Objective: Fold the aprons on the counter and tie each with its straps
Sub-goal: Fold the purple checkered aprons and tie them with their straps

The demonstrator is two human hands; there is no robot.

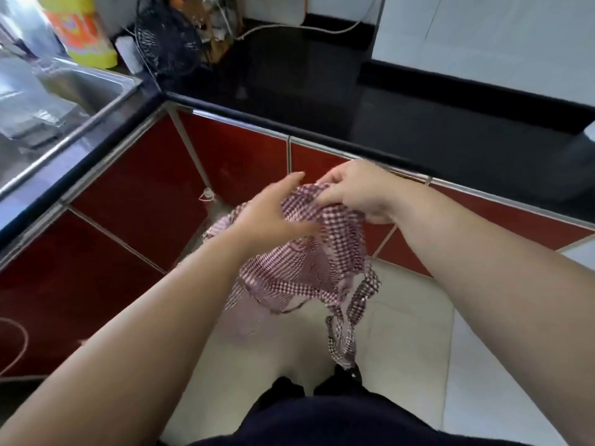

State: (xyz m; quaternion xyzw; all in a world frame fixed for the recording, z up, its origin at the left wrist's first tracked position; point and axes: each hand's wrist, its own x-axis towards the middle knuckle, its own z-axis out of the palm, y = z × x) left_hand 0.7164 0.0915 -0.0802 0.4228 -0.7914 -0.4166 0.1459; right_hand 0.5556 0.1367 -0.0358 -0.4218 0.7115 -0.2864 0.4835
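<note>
The right hand (354, 191) bends at the wrist, its fingers curled and pinching the bunched top edge of the checked apron (299, 272). Just beside it, the left hand (273, 214) lies across the cloth with its thumb raised. Blur hides whether it grips. Both forearms reach forward. The apron hangs below the counter (322, 91) edge, in front of its red doors, with a strap (347, 333) dangling. At the counter's far left corner stands a yellow-orange bottle (80, 30), its label too blurred to read.
</note>
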